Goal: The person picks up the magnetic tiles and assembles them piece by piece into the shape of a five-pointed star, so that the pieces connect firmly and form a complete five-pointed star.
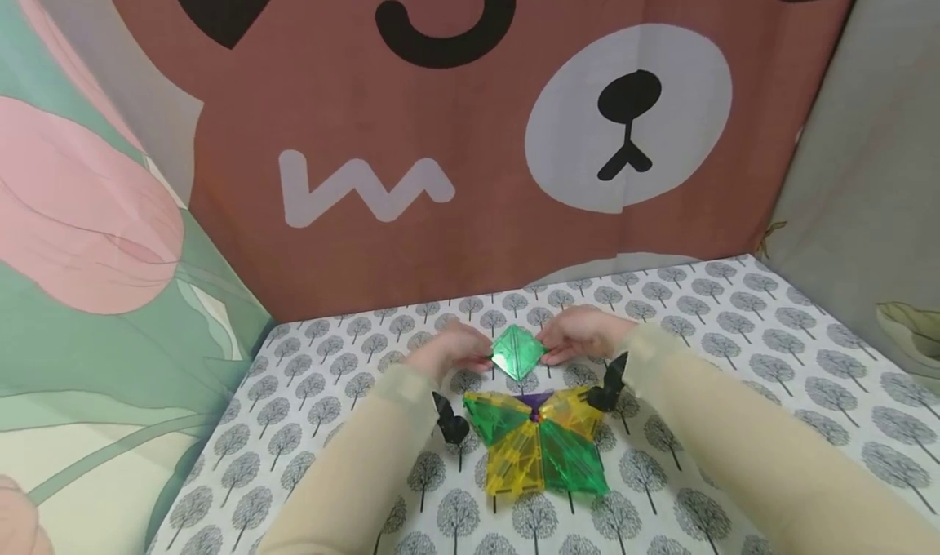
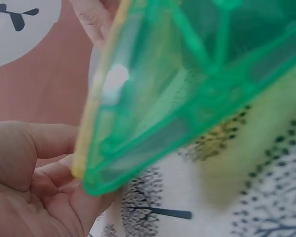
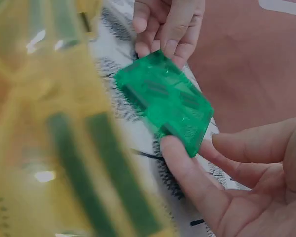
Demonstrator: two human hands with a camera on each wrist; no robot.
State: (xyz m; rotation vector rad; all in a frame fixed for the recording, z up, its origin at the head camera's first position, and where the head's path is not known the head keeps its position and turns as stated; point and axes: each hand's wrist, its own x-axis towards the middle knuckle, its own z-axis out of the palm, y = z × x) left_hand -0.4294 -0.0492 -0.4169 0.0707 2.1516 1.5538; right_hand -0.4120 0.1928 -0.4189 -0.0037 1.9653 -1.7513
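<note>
Both hands meet at a small green diamond of translucent magnetic tiles (image 1: 517, 352), which shows a seam down its middle in the head view. My left hand (image 1: 458, 347) pinches its left corner between thumb and fingers. At the opposite corner my right hand (image 1: 583, 335) grips it with thumb and fingertips, seen close up in the right wrist view. Nearer to me lies a star-like build of yellow and green magnetic tiles (image 1: 569, 461), with a purple piece (image 1: 534, 402) at its back. In the left wrist view a green tile of the build (image 2: 138, 148) covers much of the picture.
A white cloth with grey trees (image 1: 455, 518) covers the tabletop. Behind it hangs a brown curtain with a bear face (image 1: 477, 253). A flower-printed curtain (image 1: 95, 253) borders the left side, and a pale curtain (image 1: 874, 179) the right. Black wrist straps (image 1: 450, 424) hang near the build.
</note>
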